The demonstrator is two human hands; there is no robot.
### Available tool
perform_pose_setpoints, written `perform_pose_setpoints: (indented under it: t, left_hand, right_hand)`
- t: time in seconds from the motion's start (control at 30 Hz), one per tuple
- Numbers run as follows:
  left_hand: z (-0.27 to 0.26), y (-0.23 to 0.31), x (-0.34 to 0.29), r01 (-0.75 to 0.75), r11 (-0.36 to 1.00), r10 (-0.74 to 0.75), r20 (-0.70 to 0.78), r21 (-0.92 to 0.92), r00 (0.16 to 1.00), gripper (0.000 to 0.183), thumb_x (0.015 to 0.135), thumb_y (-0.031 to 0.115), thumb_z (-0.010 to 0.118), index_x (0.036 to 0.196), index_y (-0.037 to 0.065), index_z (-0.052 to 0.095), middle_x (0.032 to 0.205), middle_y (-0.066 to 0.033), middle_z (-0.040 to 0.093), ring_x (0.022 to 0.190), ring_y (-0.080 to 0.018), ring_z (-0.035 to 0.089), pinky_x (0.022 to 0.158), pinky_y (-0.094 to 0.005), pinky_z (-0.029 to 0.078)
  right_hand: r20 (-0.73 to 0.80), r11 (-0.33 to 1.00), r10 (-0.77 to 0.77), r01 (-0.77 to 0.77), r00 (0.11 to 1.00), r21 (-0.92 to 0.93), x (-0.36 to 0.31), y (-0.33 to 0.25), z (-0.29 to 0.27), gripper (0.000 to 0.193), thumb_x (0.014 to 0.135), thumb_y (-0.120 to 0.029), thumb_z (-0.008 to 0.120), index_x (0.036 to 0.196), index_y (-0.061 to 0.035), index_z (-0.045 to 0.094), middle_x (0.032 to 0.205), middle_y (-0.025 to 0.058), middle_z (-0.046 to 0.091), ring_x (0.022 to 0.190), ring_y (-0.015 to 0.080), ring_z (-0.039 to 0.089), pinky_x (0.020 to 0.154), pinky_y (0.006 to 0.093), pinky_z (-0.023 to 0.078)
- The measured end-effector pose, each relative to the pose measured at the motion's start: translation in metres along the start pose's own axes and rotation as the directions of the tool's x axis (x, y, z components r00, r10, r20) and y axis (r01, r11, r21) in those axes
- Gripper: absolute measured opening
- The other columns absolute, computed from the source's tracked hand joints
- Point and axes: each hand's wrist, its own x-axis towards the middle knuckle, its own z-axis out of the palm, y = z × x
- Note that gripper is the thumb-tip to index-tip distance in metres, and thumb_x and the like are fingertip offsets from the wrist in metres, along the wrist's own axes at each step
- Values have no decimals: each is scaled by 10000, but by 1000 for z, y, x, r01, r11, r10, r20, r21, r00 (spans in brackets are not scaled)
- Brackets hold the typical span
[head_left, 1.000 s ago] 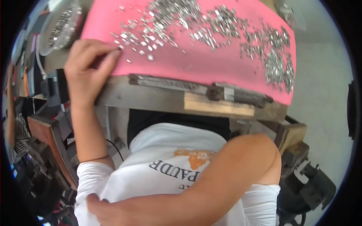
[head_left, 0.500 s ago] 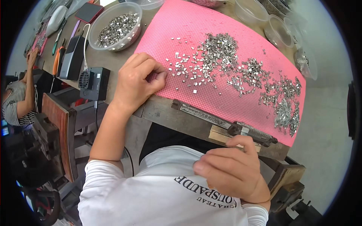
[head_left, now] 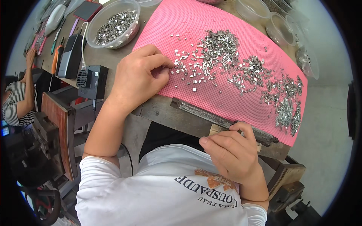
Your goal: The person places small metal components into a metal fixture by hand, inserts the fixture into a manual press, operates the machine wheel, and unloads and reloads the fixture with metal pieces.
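In the left hand (head_left: 141, 75) the grip is a near-closed pinch of thumb and forefinger, at the left edge of the scattered metal pieces (head_left: 220, 49); whether it has hold of one, I cannot tell; the right hand (head_left: 236, 152) curls loosely at the dark rail (head_left: 203, 114), its grip partly hidden, any hold unclear; the pieces lie on the pink mat (head_left: 158, 30), the rail along the near edge of the counter (head_left: 162, 117); beyond the left hand stands a bowl (head_left: 131, 36) of shiny bits (head_left: 115, 27); the step looks like picking at loose pieces; the next move seems to call for a fine, steady pinch.
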Motion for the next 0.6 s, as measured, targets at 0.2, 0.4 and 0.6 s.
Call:
perform_pose_setpoints:
  t: [0.2,0.4,0.6]
  left_hand:
    - [-4,-1,4,-81,988,75,54,132,996,116,804,52,751,915,79,764,883,-58,679,787,-247,685,687,-365,546]
    - [6,-5,-1,-114,987,117,-19,112,993,62,837,91,746,897,101,732,899,-51,651,855,-275,666,723,-399,540]
    - [5,-5,-3,-198,972,201,-17,129,979,112,821,76,747,924,118,742,897,-25,654,858,-249,662,735,-394,538]
  right_hand:
    - [-25,999,21,-22,999,-26,-1,5,1,311,775,-17,780,1080,-72,755,886,26,724,757,190,672,759,389,465]
    - [-82,994,107,-109,991,-12,7,20,-2,303,782,-23,787,1082,-33,744,859,41,706,730,204,649,760,384,450]
    - [-84,975,223,-223,971,7,33,34,2,169,835,-31,766,1002,-38,739,863,64,716,783,253,663,768,381,451]
